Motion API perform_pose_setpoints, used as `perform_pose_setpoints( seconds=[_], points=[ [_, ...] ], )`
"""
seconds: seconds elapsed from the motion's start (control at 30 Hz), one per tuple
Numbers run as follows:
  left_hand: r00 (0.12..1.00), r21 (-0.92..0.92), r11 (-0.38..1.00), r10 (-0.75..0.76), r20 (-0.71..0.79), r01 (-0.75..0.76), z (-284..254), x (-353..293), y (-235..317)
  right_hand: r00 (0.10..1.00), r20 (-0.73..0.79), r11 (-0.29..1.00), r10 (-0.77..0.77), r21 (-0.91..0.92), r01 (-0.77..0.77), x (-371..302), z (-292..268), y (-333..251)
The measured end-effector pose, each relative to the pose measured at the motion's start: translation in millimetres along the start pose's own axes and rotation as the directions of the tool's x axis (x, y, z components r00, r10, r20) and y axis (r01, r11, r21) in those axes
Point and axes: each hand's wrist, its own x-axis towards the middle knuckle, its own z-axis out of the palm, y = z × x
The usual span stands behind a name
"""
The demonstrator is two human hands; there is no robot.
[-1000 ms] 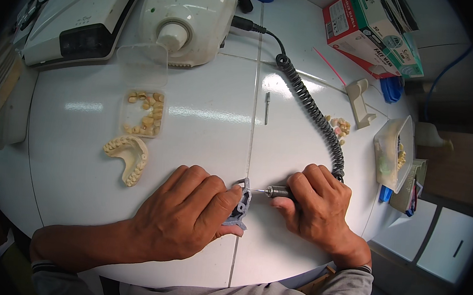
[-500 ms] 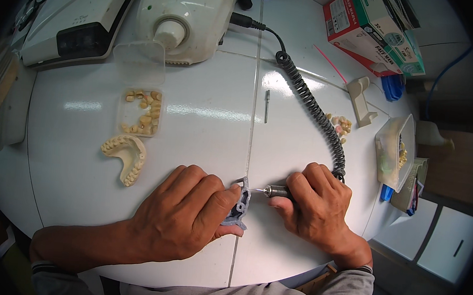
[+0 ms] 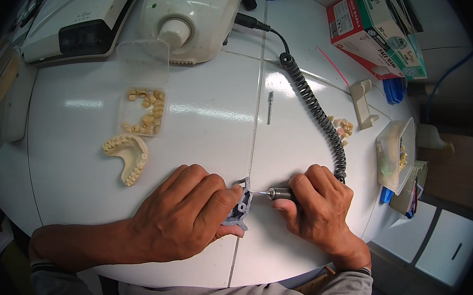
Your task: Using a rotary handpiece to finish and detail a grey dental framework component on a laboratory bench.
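Pinched between the thumb and fingers of my left hand [image 3: 188, 215] is a small grey-blue frame-like piece [image 3: 241, 208] with openings in it. Its left part is covered by my fingers. My right hand [image 3: 320, 208] wraps round a metal rotary handpiece [image 3: 281, 194], fed by a coiled black cord. The thin bur [image 3: 259, 192] at its front points left and meets or nearly meets the upper right edge of the grey-blue piece; contact is too fine to tell. Both hands are low over the white tabletop [image 3: 203, 150].
Left of my hands lie a cream dental arch model [image 3: 131, 159] and a clear box [image 3: 164, 115] of loose teeth. Behind stands a white control unit [image 3: 201, 19]. A loose bur [image 3: 270, 107], the coiled cord [image 3: 311, 95], a cream holder [image 3: 363, 104] and a plastic tub [image 3: 389, 158] are ahead and right.
The whole picture has shifted slightly to the right. Both hands keep their holds, with the bur still at the edge of the grey-blue piece.
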Motion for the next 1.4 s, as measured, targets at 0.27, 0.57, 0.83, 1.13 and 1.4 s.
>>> perform_pose_setpoints(
  seconds=[0.27, 0.57, 0.83, 1.13, 1.4],
  points=[
    [1.000, -0.020, 1.000, -0.009, 0.018, 0.010, -2.9, 0.4, 1.2, 1.000, -0.003, 1.000, -0.016, 0.001, 0.016, 1.1, -0.2, 0.1],
    [1.000, -0.038, 0.999, -0.009, 0.020, 0.010, -3.9, 1.5, 0.7, 1.000, -0.002, 1.000, -0.020, -0.002, 0.020, -0.1, 0.3, 0.8],
    [1.000, -0.036, 0.999, -0.009, 0.023, 0.010, -5.3, 2.3, 1.4, 1.000, -0.003, 1.000, -0.025, 0.000, 0.025, 0.6, -0.2, 0.9],
    [1.000, -0.063, 0.998, -0.022, 0.021, 0.024, -5.4, 2.2, 1.3, 1.000, -0.003, 1.000, -0.019, -0.003, 0.019, 2.1, -0.3, 0.7],
    [0.999, -0.068, 0.997, -0.026, 0.018, 0.027, -5.3, 2.7, 1.5, 1.000, -0.006, 1.000, -0.017, -0.008, 0.017, 1.9, 0.2, 0.6]
  ],
)
